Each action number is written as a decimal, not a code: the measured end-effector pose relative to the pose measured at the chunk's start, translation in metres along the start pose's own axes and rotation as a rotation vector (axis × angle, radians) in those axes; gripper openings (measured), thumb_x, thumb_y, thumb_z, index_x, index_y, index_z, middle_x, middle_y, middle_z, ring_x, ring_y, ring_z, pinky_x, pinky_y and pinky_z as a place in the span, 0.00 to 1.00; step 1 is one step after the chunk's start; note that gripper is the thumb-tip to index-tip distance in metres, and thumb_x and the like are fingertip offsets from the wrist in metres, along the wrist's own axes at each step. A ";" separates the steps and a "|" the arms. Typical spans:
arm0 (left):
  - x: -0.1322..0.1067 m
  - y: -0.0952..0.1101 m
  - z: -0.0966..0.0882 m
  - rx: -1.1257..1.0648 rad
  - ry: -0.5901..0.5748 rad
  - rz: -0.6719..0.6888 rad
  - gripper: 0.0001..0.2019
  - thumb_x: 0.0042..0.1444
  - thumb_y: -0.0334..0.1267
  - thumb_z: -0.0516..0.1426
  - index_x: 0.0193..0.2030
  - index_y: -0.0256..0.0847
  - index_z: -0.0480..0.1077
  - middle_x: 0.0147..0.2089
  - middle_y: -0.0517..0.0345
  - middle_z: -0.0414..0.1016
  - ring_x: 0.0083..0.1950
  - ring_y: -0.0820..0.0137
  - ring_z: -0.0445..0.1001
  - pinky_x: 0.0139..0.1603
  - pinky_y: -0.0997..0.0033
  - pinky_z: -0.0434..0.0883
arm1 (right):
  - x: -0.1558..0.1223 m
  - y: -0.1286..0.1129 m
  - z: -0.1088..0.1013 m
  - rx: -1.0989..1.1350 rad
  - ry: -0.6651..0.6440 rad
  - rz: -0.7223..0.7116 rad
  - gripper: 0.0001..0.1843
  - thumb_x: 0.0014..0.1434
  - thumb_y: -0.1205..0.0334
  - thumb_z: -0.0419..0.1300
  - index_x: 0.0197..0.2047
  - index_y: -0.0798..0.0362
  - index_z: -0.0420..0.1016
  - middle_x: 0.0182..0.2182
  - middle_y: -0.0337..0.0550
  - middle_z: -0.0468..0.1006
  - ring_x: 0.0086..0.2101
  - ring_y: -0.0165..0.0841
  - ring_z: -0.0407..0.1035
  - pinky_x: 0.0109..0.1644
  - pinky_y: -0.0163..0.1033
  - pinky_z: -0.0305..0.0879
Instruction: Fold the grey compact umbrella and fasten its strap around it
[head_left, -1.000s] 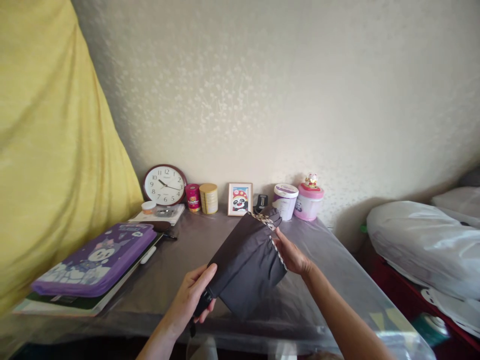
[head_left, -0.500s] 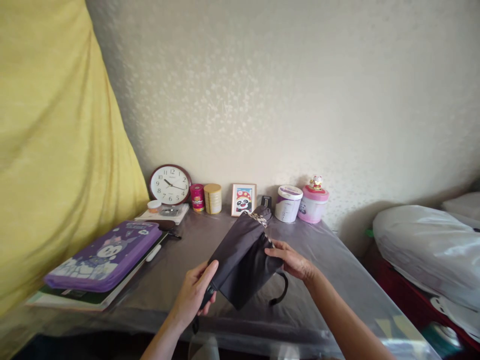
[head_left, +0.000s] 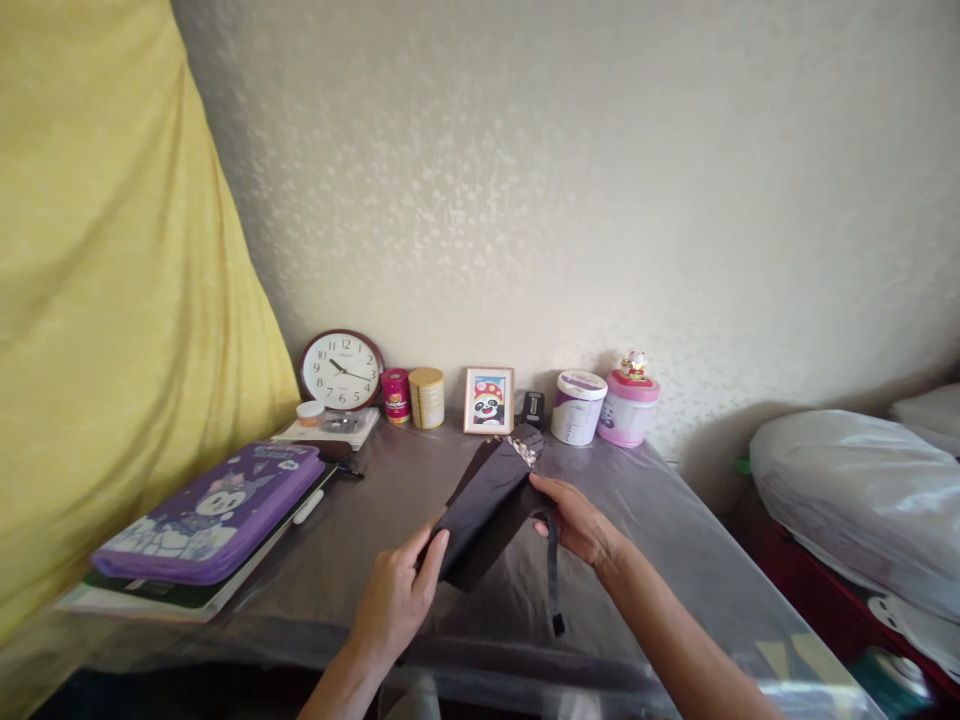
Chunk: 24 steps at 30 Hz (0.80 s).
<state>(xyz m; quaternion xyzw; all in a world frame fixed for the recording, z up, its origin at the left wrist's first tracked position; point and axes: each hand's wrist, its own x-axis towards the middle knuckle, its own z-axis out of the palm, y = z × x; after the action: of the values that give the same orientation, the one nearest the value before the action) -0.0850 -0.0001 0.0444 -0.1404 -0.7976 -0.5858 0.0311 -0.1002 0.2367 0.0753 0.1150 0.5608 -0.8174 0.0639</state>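
Observation:
A folded dark grey umbrella (head_left: 487, 500) with a checked trim at its far tip lies slanted above the table (head_left: 660, 540). My left hand (head_left: 397, 600) is closed round its near handle end. My right hand (head_left: 577, 520) grips the canopy fabric on the right side, fingers curled against it. A dark strap (head_left: 553, 575) hangs down from the umbrella by my right hand, its end resting on the table.
Along the wall stand a round clock (head_left: 342, 370), a red tin (head_left: 396, 395), a gold tin (head_left: 427, 397), a small framed picture (head_left: 488, 400), a white tub (head_left: 578, 406) and a pink jar (head_left: 628, 408). A purple case (head_left: 214, 510) lies on books at left. White bags (head_left: 862, 490) sit at right.
The loose umbrella canopy has been gathered much tighter round the shaft. The strap now hangs free. My right hand has slid lower along the fabric; my left hand keeps the handle end.

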 end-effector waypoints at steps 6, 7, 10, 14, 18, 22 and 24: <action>-0.004 -0.005 0.008 0.551 0.074 0.369 0.22 0.59 0.44 0.51 0.60 0.47 0.63 0.37 0.45 0.79 0.33 0.59 0.77 0.36 0.67 0.69 | -0.002 0.001 0.007 0.090 0.044 -0.004 0.13 0.50 0.53 0.64 0.32 0.54 0.71 0.25 0.36 0.74 0.18 0.23 0.67 0.13 0.24 0.62; -0.005 -0.005 0.010 0.614 0.085 0.407 0.22 0.59 0.44 0.51 0.60 0.48 0.62 0.36 0.46 0.79 0.31 0.61 0.77 0.34 0.68 0.68 | -0.002 0.001 0.008 0.093 0.056 -0.006 0.14 0.50 0.52 0.64 0.31 0.55 0.71 0.23 0.36 0.73 0.17 0.22 0.66 0.13 0.24 0.61; -0.009 -0.006 0.017 0.785 0.098 0.514 0.22 0.60 0.44 0.50 0.61 0.50 0.60 0.32 0.51 0.76 0.29 0.65 0.75 0.29 0.72 0.68 | 0.000 0.002 0.010 0.096 0.130 0.013 0.17 0.49 0.50 0.64 0.28 0.55 0.69 0.18 0.33 0.69 0.14 0.21 0.61 0.10 0.24 0.57; -0.014 -0.010 0.027 0.893 0.041 0.570 0.22 0.62 0.43 0.48 0.63 0.53 0.55 0.30 0.56 0.71 0.29 0.67 0.73 0.29 0.72 0.69 | 0.005 0.005 0.008 0.122 0.285 0.021 0.16 0.49 0.53 0.64 0.25 0.55 0.65 0.13 0.29 0.63 0.10 0.18 0.53 0.09 0.22 0.49; -0.018 -0.009 0.032 0.674 -0.080 0.495 0.24 0.61 0.42 0.48 0.64 0.54 0.51 0.37 0.54 0.71 0.35 0.65 0.74 0.37 0.67 0.70 | 0.008 0.006 0.002 0.149 0.322 -0.023 0.16 0.49 0.56 0.65 0.22 0.54 0.62 0.11 0.27 0.59 0.09 0.17 0.49 0.09 0.22 0.45; -0.016 0.000 0.032 0.016 -0.124 0.123 0.32 0.57 0.44 0.53 0.64 0.49 0.42 0.41 0.55 0.70 0.36 0.67 0.73 0.35 0.67 0.71 | 0.007 0.001 -0.002 0.222 0.237 -0.032 0.19 0.51 0.56 0.62 0.18 0.53 0.59 0.08 0.27 0.55 0.09 0.18 0.47 0.09 0.23 0.44; -0.014 0.005 0.030 -0.325 -0.220 -0.125 0.33 0.55 0.45 0.55 0.62 0.48 0.41 0.37 0.59 0.70 0.24 0.73 0.70 0.22 0.73 0.68 | 0.006 0.000 -0.003 0.269 0.185 -0.026 0.19 0.53 0.57 0.60 0.18 0.54 0.59 0.07 0.28 0.55 0.09 0.17 0.47 0.09 0.23 0.45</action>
<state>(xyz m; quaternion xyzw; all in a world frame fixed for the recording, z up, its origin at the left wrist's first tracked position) -0.0665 0.0271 0.0364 -0.1569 -0.6983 -0.6887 -0.1157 -0.1059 0.2396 0.0730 0.1902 0.4513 -0.8717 -0.0143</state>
